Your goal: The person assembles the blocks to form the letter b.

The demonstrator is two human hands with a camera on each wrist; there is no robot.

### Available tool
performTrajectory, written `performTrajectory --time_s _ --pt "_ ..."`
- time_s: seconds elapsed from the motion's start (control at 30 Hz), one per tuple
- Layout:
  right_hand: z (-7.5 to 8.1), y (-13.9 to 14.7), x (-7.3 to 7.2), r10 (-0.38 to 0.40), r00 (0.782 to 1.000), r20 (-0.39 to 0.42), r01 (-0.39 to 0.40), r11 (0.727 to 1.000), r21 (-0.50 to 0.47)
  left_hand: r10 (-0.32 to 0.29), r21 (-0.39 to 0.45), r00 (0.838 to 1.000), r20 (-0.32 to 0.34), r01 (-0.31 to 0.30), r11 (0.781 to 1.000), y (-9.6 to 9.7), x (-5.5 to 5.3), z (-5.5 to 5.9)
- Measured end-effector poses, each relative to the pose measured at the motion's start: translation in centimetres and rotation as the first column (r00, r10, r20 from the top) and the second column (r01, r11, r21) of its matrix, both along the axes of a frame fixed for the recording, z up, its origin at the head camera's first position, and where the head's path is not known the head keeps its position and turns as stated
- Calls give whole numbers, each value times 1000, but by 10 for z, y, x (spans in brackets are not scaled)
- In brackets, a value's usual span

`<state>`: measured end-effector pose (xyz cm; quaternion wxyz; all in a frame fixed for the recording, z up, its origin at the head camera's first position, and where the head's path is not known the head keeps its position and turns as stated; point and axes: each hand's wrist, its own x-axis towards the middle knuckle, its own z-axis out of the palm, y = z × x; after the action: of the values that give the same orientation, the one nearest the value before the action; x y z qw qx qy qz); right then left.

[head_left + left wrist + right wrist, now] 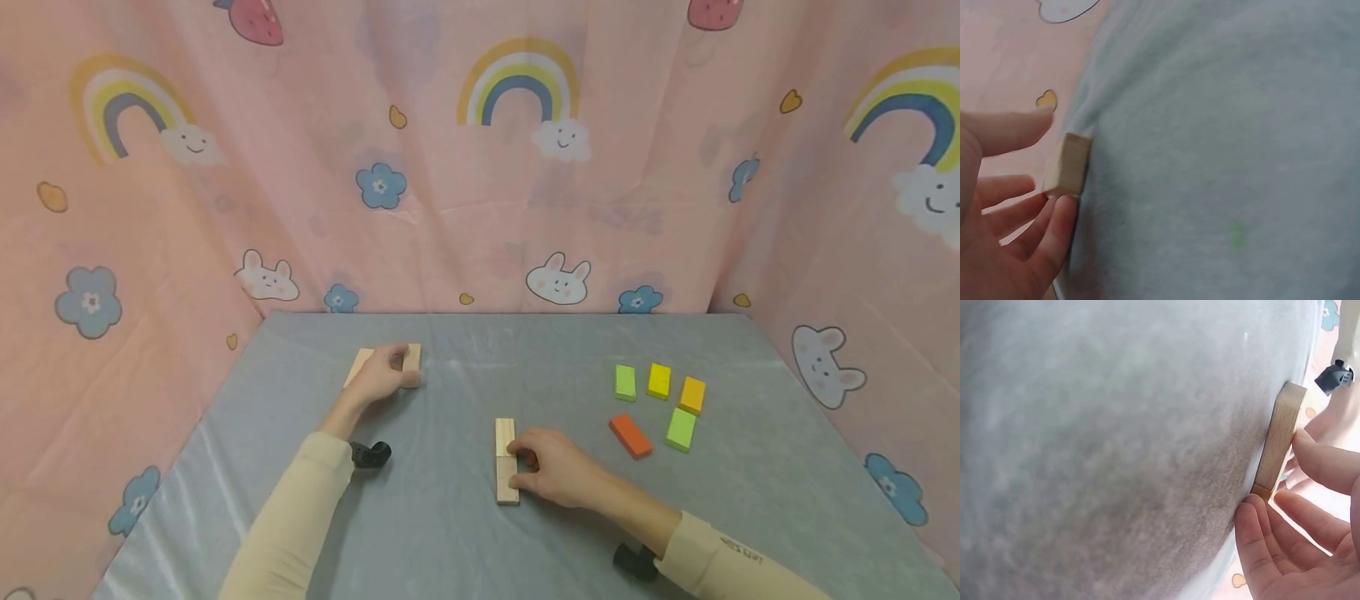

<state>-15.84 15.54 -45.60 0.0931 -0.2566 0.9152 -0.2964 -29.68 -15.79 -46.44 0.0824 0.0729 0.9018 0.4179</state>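
Observation:
In the head view, two pale wooden blocks lie end to end, a far one (506, 435) and a near one (507, 485). My right hand (564, 468) touches their right side, index finger by the far block and thumb by the near one. In the right wrist view the thumb rests against the wooden block (1282, 434), fingertips near the joint. Farther left, my left hand (380, 375) is at a wooden block (412, 363). In the left wrist view, fingertips touch that block's (1069, 165) end while the thumb stands apart. Another wooden block (357, 365) is partly hidden behind this hand.
Right of the hands lie a red-orange block (631, 436), two green blocks (625, 382) (681, 429), a yellow block (659, 381) and an orange block (692, 396). Grey cloth (450, 533) covers the table. A pink printed curtain (450, 242) encloses the back and sides.

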Motion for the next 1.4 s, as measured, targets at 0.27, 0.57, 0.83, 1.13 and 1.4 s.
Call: performTrajectory --time_s 0.27,0.57,0.83,1.13,1.4 --pt "1 0 -1 -4 1000 8 4 1000 1 -69 -45 997 31 71 997 -3 -3 4" --pt "0 0 0 -16 1000 17 16 1000 10 -65 -74 998 22 66 995 -2 -9 0" --pt "1 0 1 -10 1000 6 10 1000 3 -62 -93 998 8 62 994 -1 -11 -1" --pt "1 0 1 -23 999 33 23 1000 3 -87 -133 995 -45 80 988 1 -8 2" --pt "2 0 2 -19 1000 23 19 1000 3 -123 -165 989 -82 108 980 12 -3 7"
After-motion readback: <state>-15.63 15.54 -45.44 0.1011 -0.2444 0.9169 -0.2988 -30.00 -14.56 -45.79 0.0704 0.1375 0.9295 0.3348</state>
